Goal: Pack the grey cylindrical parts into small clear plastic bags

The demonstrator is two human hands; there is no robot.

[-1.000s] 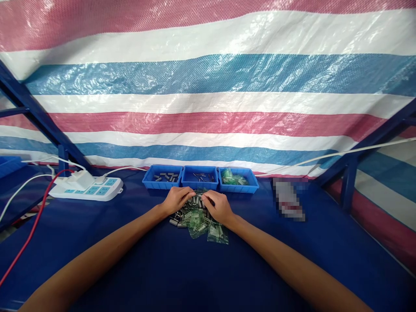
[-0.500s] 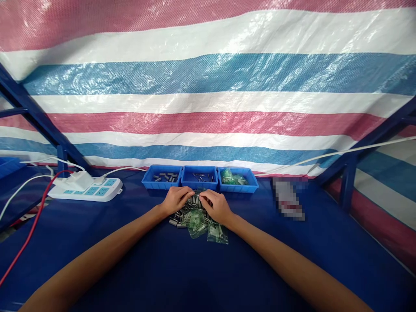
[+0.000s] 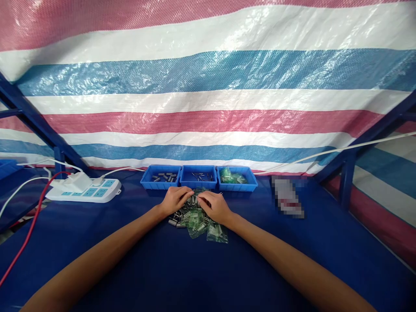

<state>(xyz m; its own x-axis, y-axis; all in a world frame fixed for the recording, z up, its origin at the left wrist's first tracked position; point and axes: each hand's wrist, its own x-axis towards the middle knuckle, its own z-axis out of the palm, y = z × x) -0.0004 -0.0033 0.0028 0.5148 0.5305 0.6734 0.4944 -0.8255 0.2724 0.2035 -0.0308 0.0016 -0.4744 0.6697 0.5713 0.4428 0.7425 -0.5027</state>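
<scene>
My left hand (image 3: 174,199) and my right hand (image 3: 215,206) rest on a pile of small grey metal cylinders and clear green plastic bags (image 3: 196,221) on the blue table. The fingertips of both hands meet in a pinch over the top of the pile, closed on a small part too tiny to name. Just behind the hands stand three blue trays: the left tray (image 3: 160,183) holds grey cylinders, the middle tray (image 3: 198,183) holds thin pins, the right tray (image 3: 237,186) holds green bags.
A white power strip (image 3: 85,190) with a plugged charger and white and red cables (image 3: 22,234) lies at the left. A blurred white and red packet (image 3: 287,197) lies at the right. A striped tarp wall and blue frame posts (image 3: 347,184) stand behind.
The hands have stayed on the pile, with the fingertips drawn slightly closer together. The view has shifted a little.
</scene>
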